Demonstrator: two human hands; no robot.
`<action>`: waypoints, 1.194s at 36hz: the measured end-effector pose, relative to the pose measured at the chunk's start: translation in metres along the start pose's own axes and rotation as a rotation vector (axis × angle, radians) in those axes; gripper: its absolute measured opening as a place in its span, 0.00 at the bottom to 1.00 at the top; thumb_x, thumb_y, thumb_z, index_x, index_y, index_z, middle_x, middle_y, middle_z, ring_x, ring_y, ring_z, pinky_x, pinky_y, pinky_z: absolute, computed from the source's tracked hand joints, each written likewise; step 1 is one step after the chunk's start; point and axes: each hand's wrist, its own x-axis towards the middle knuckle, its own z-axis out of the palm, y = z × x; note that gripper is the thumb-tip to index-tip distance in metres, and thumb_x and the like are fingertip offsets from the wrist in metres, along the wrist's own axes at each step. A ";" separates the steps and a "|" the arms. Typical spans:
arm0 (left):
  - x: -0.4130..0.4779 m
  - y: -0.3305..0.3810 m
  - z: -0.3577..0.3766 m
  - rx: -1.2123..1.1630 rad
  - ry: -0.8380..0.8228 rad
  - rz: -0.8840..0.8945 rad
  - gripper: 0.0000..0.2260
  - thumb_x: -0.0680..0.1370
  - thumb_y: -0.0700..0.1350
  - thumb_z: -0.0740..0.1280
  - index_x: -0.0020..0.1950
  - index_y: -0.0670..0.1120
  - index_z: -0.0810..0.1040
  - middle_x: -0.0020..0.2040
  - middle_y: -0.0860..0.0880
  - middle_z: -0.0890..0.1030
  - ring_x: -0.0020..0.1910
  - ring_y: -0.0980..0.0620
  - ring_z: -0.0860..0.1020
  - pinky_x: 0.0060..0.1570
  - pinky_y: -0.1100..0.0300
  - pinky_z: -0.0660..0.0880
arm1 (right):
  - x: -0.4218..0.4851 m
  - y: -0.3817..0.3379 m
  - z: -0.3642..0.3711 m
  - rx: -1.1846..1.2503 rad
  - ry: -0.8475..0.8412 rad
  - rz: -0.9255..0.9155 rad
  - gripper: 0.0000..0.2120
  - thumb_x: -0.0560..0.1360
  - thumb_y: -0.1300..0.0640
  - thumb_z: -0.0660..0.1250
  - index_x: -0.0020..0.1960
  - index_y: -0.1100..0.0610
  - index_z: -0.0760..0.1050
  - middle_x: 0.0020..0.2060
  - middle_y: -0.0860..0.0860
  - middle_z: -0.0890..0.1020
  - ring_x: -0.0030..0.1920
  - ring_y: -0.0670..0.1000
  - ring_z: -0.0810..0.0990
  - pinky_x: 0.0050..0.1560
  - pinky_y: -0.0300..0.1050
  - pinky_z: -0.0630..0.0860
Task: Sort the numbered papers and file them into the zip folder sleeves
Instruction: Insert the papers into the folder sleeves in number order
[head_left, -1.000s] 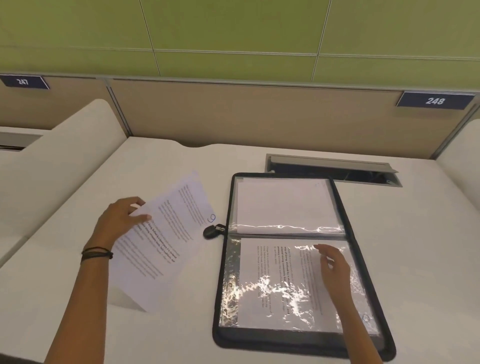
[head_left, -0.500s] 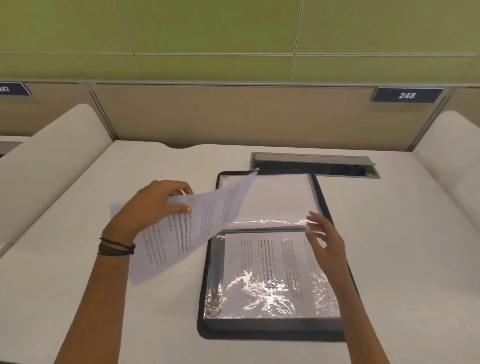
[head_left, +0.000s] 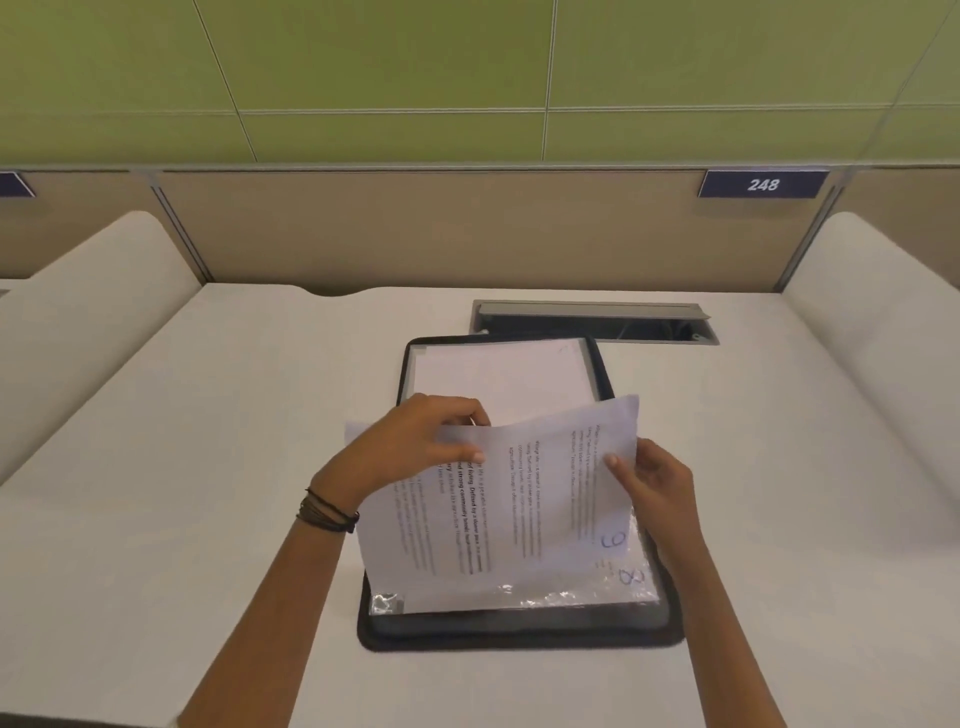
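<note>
Holding the sheet marked 9 (head_left: 519, 499) over the open zip folder (head_left: 519, 631) on the white worktop (head_left: 208, 441). Left hand (head_left: 405, 447) pinching its edge at 10 o'clock, right hand (head_left: 654, 483) gripping at 3, fingers (head_left: 613, 462) probably clamped. Sleeved 8 page (head_left: 631, 577) underneath.

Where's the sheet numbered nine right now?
In the head view, sheet nine is held centre-frame by the left hand and right hand, above the open zip folder.
</note>
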 end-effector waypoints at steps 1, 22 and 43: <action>0.002 0.001 0.004 -0.004 -0.005 0.001 0.05 0.75 0.50 0.69 0.47 0.58 0.75 0.49 0.55 0.82 0.44 0.58 0.81 0.46 0.58 0.80 | -0.003 0.000 -0.004 0.005 0.017 0.000 0.08 0.74 0.59 0.67 0.51 0.61 0.78 0.45 0.48 0.84 0.44 0.52 0.84 0.43 0.45 0.82; -0.032 -0.109 0.078 -0.049 -0.006 -0.441 0.25 0.78 0.45 0.66 0.73 0.54 0.62 0.74 0.49 0.63 0.73 0.50 0.62 0.69 0.56 0.60 | -0.018 0.028 -0.061 -0.119 0.614 0.037 0.06 0.79 0.58 0.62 0.47 0.60 0.76 0.38 0.52 0.79 0.33 0.38 0.76 0.33 0.34 0.71; -0.072 -0.154 0.113 -0.003 -0.145 -0.455 0.44 0.73 0.46 0.72 0.74 0.57 0.41 0.76 0.55 0.39 0.76 0.48 0.41 0.74 0.47 0.49 | -0.021 0.041 -0.056 -0.146 0.621 0.259 0.10 0.78 0.63 0.61 0.58 0.64 0.72 0.45 0.56 0.79 0.42 0.55 0.77 0.43 0.42 0.72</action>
